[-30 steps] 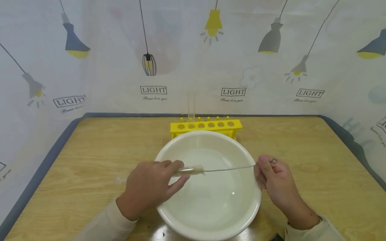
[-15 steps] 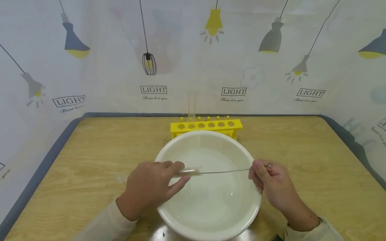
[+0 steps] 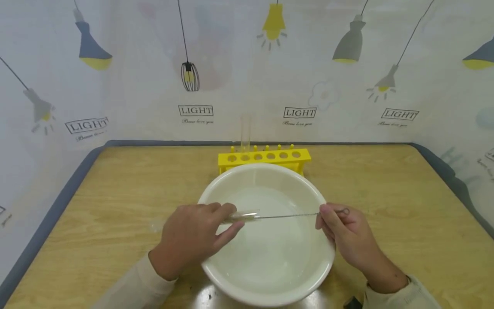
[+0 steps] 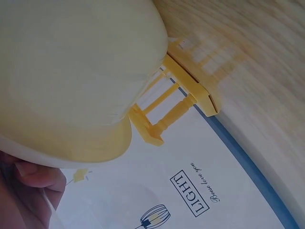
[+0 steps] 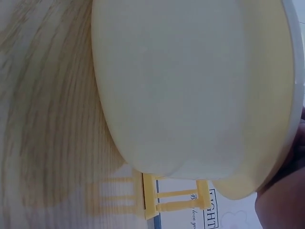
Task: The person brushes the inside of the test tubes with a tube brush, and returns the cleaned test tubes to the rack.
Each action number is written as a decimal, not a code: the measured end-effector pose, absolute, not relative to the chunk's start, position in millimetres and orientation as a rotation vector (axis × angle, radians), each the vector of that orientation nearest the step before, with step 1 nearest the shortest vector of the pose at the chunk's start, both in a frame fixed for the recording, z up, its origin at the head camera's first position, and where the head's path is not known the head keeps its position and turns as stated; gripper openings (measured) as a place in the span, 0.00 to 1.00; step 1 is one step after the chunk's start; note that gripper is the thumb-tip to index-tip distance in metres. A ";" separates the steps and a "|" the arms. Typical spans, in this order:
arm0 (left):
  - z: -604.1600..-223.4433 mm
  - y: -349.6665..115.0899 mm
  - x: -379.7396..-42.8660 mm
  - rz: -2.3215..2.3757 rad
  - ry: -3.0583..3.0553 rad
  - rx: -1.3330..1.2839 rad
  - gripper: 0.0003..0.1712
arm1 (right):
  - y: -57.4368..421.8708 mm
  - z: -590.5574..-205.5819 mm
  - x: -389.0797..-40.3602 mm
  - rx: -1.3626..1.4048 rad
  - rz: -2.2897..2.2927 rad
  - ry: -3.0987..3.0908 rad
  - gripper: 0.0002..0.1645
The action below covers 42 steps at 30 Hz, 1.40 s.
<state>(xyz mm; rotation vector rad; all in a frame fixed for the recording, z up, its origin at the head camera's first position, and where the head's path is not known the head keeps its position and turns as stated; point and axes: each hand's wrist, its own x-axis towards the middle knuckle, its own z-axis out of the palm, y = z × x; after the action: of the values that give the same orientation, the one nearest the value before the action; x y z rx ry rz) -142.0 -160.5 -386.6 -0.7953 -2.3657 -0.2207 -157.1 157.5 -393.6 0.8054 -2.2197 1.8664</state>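
Note:
Over the white basin (image 3: 268,299), my left hand (image 3: 193,238) grips a clear glass test tube (image 3: 252,213), which lies roughly level with its mouth to the right. The tube's closed end pokes out faintly on the far side of the hand. A test tube brush (image 3: 287,216) runs into that mouth; its bristled part sits inside the tube, mostly behind the left fingers. My right hand (image 3: 351,236) pinches the brush's twisted wire handle near its end loop, at the basin's right rim. Both wrist views show mainly the basin's outer wall (image 4: 71,71) and part of each hand.
Behind the basin stands a yellow test tube rack (image 3: 266,156), with another clear test tube (image 3: 245,133) upright in it. A small dark object (image 3: 353,303) lies at the front edge by the right sleeve. A printed curtain (image 3: 154,77) surrounds the wooden table (image 3: 386,189).
My right hand has moved left, nearer the tube, and the brush has slid deeper into it. The left hand keeps its grip in place. The head view has tilted slightly down.

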 end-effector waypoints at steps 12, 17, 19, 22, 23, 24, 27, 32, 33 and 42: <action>-383.8 -159.6 -141.0 -0.252 -2.388 -0.781 0.25 | 157.0 -399.1 -157.8 0.761 1.830 -2.165 0.23; -384.0 -160.5 -141.5 -0.258 -2.371 -0.784 0.27 | 155.6 -398.9 -160.0 0.765 1.907 -2.119 0.25; -384.4 -160.4 -141.4 -0.263 -2.366 -0.785 0.28 | 155.5 -399.3 -160.9 0.785 1.973 -2.076 0.25; -384.2 -160.1 -141.0 -0.279 -2.368 -0.778 0.28 | 155.7 -400.0 -162.4 0.812 2.053 -2.019 0.26; -383.9 -160.0 -140.9 -0.289 -2.369 -0.775 0.28 | 156.0 -400.1 -162.7 0.812 2.072 -2.008 0.26; -383.6 -159.9 -140.7 -0.297 -2.370 -0.770 0.28 | 156.4 -400.2 -163.1 0.822 2.098 -1.986 0.27; -382.7 -159.6 -140.5 -0.315 -2.369 -0.766 0.27 | 157.8 -400.9 -163.8 0.843 2.150 -1.938 0.27; -381.8 -158.3 -140.6 -0.321 -2.357 -0.778 0.28 | 158.8 -401.6 -163.5 0.803 2.239 -1.860 0.27; -381.7 -158.1 -140.7 -0.323 -2.352 -0.783 0.28 | 158.4 -401.8 -164.0 0.797 2.265 -1.833 0.26; -382.1 -158.7 -140.2 -0.325 -2.406 -0.791 0.25 | 155.7 -401.1 -167.1 0.806 2.395 -1.691 0.26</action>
<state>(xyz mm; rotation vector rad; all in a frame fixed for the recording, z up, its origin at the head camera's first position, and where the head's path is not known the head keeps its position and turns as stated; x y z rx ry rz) -140.2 -158.7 -382.1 -0.7912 -2.4058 -0.3249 -167.1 155.7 -401.1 0.8063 -1.6906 2.3953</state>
